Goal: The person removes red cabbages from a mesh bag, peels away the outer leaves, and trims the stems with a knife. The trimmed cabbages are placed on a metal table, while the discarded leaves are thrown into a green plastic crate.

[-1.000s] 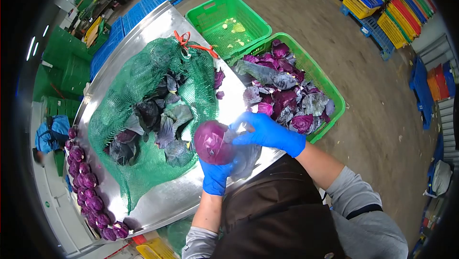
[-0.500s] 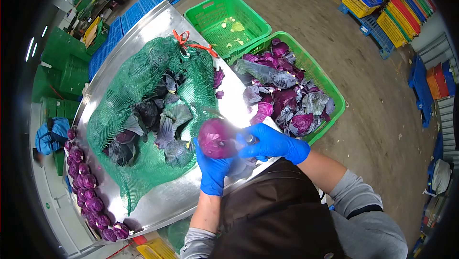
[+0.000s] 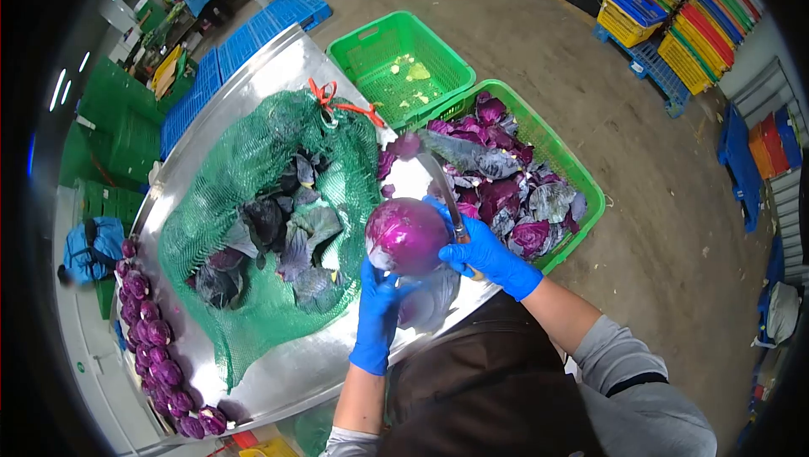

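A round, shiny red cabbage (image 3: 408,236) rests in my left hand (image 3: 376,315), whose blue-gloved fingers cup it from below. My right hand (image 3: 497,261), also gloved in blue, is closed round a knife (image 3: 444,187) and sits against the cabbage's right side. The curved blade points up and away, past the far side of the cabbage. A small purple leaf piece (image 3: 405,146) appears by the blade tip, slightly blurred. Under the cabbage, a pale purple leaf (image 3: 431,298) lies near the table edge. To the left spreads a green mesh bag (image 3: 253,343) holding dark-leaved cabbages.
The metal table (image 3: 291,370) carries a row of peeled red cabbages (image 3: 158,333) along its left edge. A green crate (image 3: 581,238) full of purple leaves stands right; another green crate (image 3: 362,56) with scraps lies beyond. People in blue (image 3: 94,248) are farther off.
The cabbage has turned in my left hand and sits slightly farther right. My right hand has moved right and down, and the knife blade now shows clearly. A leaf piece appears near its tip.
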A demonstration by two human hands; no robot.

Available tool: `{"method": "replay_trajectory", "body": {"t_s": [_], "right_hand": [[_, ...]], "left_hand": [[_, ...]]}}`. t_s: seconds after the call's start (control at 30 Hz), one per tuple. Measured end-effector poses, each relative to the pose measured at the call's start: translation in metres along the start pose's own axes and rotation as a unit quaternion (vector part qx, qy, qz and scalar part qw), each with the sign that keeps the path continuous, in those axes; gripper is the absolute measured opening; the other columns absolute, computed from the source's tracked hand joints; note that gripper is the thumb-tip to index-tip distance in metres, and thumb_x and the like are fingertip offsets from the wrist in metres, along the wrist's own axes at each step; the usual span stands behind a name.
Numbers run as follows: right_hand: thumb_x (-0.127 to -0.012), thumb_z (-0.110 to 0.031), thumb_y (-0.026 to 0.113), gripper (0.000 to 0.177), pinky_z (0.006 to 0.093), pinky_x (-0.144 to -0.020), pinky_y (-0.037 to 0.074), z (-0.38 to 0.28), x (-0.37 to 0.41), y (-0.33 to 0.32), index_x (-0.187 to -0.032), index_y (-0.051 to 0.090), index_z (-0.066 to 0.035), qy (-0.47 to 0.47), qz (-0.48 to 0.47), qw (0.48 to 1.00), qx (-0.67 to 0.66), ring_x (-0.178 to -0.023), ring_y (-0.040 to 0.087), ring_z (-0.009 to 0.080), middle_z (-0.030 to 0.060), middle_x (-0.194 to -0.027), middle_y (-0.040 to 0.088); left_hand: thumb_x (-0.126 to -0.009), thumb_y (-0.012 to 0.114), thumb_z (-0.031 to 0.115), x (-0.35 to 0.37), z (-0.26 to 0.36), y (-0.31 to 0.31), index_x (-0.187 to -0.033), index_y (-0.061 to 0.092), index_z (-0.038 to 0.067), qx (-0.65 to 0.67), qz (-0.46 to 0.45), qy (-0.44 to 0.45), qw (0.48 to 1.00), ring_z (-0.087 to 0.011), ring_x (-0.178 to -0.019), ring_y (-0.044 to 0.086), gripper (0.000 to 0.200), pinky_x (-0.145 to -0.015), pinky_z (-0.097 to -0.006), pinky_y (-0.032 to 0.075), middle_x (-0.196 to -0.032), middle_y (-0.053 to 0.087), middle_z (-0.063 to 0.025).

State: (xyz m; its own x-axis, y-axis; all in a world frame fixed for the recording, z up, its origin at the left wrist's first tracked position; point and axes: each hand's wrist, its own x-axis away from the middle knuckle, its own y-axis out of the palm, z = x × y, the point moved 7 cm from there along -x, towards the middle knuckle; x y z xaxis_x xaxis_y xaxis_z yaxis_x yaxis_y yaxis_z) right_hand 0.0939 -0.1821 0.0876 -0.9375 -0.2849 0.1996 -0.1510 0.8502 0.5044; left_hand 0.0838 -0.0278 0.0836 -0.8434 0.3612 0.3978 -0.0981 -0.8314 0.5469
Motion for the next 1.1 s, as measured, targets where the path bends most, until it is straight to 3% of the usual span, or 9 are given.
{"method": "replay_trajectory", "body": {"t_s": [0.07,0.13,0.33,0.4,0.47,0.53,0.67,0.83,1.1], "right_hand": [[-0.076,-0.020,0.074,0.086,0.0325,-0.101,0.035,-0.004,0.005,0.005,-0.142,0.022,-0.005,0.020,-0.007,0.999,-0.041,-0.125,0.038,0.0173,0.0079,-0.141,0.035],[-0.076,-0.019,0.073,0.084,0.0332,-0.101,0.035,0.004,0.014,0.020,-0.141,0.023,-0.003,0.149,-0.012,0.988,0.038,-0.125,0.037,0.0184,0.0100,-0.141,0.035],[-0.076,-0.025,0.073,0.083,0.0382,-0.102,0.035,0.003,0.011,0.021,-0.140,0.025,-0.003,-0.110,-0.074,0.987,0.093,-0.125,0.040,0.0245,0.0138,-0.142,0.033],[-0.073,-0.006,0.073,0.080,0.0173,-0.043,0.039,0.001,0.012,0.016,-0.140,0.029,-0.006,-0.062,-0.092,0.986,0.124,-0.056,0.052,0.0042,0.0105,-0.129,0.049],[-0.077,-0.009,0.069,0.070,0.0175,-0.042,0.038,-0.002,0.011,0.011,-0.137,0.033,-0.007,-0.020,-0.115,0.989,0.094,-0.052,0.052,0.0058,0.0100,-0.110,0.060],[-0.083,-0.018,0.064,0.060,0.0245,-0.073,0.050,0.013,0.007,-0.004,-0.135,0.038,-0.004,0.080,-0.063,0.993,0.051,-0.095,0.057,0.0098,0.0087,-0.130,0.049],[-0.085,-0.021,0.061,0.036,0.0215,-0.035,0.036,0.059,-0.014,-0.057,-0.118,0.055,-0.008,0.112,0.175,0.976,0.062,-0.045,0.052,0.0096,0.0035,-0.071,0.057],[-0.082,-0.023,0.064,0.047,0.0282,-0.074,0.047,0.072,-0.066,-0.045,-0.122,0.048,-0.005,-0.058,0.192,0.948,0.245,-0.086,0.056,0.0144,0.0082,-0.099,0.058],[-0.082,-0.023,0.064,0.047,0.0255,-0.055,0.047,0.103,-0.147,-0.006,-0.122,0.047,-0.004,-0.029,0.177,0.959,0.219,-0.068,0.057,0.0129,0.0066,-0.082,0.059]], "left_hand": [[-0.086,0.059,0.031,-0.007,0.009,-0.005,-0.138,0.030,0.011,-0.099,-0.069,0.203,0.972,-0.0262,-0.120,0.044,0.062,-0.099,-0.0466,0.040,-0.132,0.042,-0.0097],[-0.072,0.072,0.020,-0.015,-0.003,-0.016,-0.137,0.029,0.010,0.029,-0.032,0.110,0.993,-0.0263,-0.120,0.045,0.078,-0.102,-0.0418,0.038,-0.132,0.043,-0.0101],[-0.048,0.074,0.000,-0.004,-0.011,-0.030,-0.137,0.029,0.009,0.096,-0.077,0.072,0.990,-0.0317,-0.120,0.044,0.100,-0.103,-0.0445,0.035,-0.130,0.044,-0.0115],[-0.044,0.072,-0.003,-0.001,-0.011,-0.029,-0.138,0.028,0.008,0.104,-0.066,0.058,0.991,-0.0326,-0.121,0.042,0.104,-0.104,-0.0449,0.034,-0.131,0.043,-0.0120],[-0.043,0.074,-0.006,0.003,0.005,-0.008,-0.144,0.014,0.011,0.136,-0.099,0.108,0.980,-0.0304,-0.123,0.041,0.119,-0.101,-0.0432,0.038,-0.137,0.037,-0.0117],[-0.044,0.072,-0.007,0.004,0.000,-0.016,-0.144,0.015,0.012,0.119,-0.099,0.112,0.982,-0.0304,-0.124,0.041,0.117,-0.102,-0.0433,0.037,-0.137,0.036,-0.0116],[-0.048,0.068,-0.007,0.014,-0.018,-0.051,-0.144,0.015,0.012,0.156,-0.064,0.076,0.983,-0.0307,-0.124,0.040,0.112,-0.103,-0.0434,0.035,-0.139,0.035,-0.0114],[-0.058,0.068,0.004,0.025,0.016,-0.079,-0.136,0.032,0.006,0.134,0.027,0.166,0.977,-0.0310,-0.123,0.041,0.086,-0.107,-0.0469,0.030,-0.132,0.043,-0.0130],[-0.054,0.071,0.006,0.014,0.078,-0.123,-0.138,0.028,0.005,0.029,0.123,0.269,0.955,-0.0298,-0.116,0.046,0.094,-0.101,-0.0416,0.038,-0.126,0.045,-0.0134]]}}
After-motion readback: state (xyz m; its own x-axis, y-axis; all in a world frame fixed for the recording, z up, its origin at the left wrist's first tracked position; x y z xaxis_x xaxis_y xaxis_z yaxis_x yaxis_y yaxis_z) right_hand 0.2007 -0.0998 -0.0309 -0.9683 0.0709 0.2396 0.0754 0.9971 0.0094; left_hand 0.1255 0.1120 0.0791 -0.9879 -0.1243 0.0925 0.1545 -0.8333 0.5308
